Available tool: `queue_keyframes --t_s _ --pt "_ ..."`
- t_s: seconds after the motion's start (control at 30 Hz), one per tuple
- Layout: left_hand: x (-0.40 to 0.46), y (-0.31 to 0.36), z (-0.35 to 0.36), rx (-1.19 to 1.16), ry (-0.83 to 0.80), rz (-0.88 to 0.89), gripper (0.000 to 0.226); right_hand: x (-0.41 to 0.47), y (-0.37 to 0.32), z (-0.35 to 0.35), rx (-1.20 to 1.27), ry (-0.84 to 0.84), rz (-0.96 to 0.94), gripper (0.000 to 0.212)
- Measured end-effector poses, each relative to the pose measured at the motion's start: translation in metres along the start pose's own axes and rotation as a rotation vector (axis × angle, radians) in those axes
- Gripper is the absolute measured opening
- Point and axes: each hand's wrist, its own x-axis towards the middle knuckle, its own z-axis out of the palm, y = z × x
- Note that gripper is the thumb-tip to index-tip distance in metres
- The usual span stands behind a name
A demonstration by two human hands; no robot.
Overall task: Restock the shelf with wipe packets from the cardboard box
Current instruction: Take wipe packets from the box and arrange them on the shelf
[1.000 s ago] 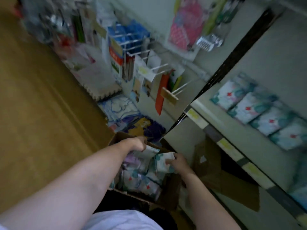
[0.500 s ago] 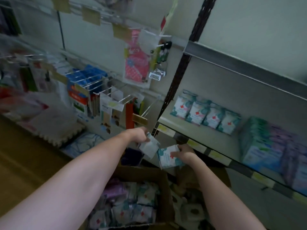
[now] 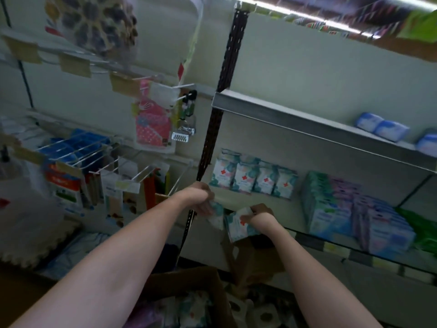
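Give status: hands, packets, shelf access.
Left hand and right hand each grip a white-and-teal wipe packet. Both at grey metal shelf edge, before four standing packets. Nothing blocking.

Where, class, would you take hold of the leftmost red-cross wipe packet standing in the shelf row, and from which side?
Probably by its top edge, from the front and above. The leftmost packet stands upright; its right side seems to press against its neighbour, and the back panel is close behind, so only the top and front are free.
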Motion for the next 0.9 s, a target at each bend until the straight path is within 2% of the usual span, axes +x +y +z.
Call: queue_keyframes --t_s 0.07,0.13,0.23,0.33,0.4,0.47,0.53,0.67,0.8,0.9 --pt "0.005 0.015 0.001 -0.085 -0.057 0.006 0.026 0.003 0.003 -0.011 0.026 0.043 0.028 0.042" --pt "0.016 0.029 0.0 -0.097 -0.091 0.04 0.041 0.008 0.005 -0.022 0.077 0.106 0.041 0.046" --pt "0.03 0.047 0.002 -0.098 -0.008 0.061 0.055 0.017 0.01 -0.038 0.139 0.156 0.063 0.058" --pt "0.043 0.061 0.006 0.111 0.143 0.125 0.07 0.026 0.016 -0.051 0.171 0.175 0.054 0.066" --pt "0.054 0.07 0.008 0.319 0.21 0.154 0.067 0.033 0.023 -0.06 0.201 0.188 0.058 0.064" --pt "0.066 0.078 0.009 0.435 0.232 0.157 0.053 0.039 0.029 -0.068 0.214 0.193 0.055 0.063" --pt "0.079 0.083 0.012 0.437 0.232 0.175 0.035 0.048 0.037 -0.075 0.21 0.188 0.043 0.066" --pt "0.106 0.086 0.027 0.353 0.198 0.22 0.03 0.067 0.053 -0.089 0.198 0.191 0.04 0.06" --pt "0.134 0.094 0.047 0.357 0.169 0.23 0.05 0.091 0.07 -0.105 0.164 0.134 0.03 0.059" --pt "0.152 0.095 0.061 0.363 0.181 0.234 0.037 0.108 0.083 -0.109 0.047 0.108 0.008 0.064"
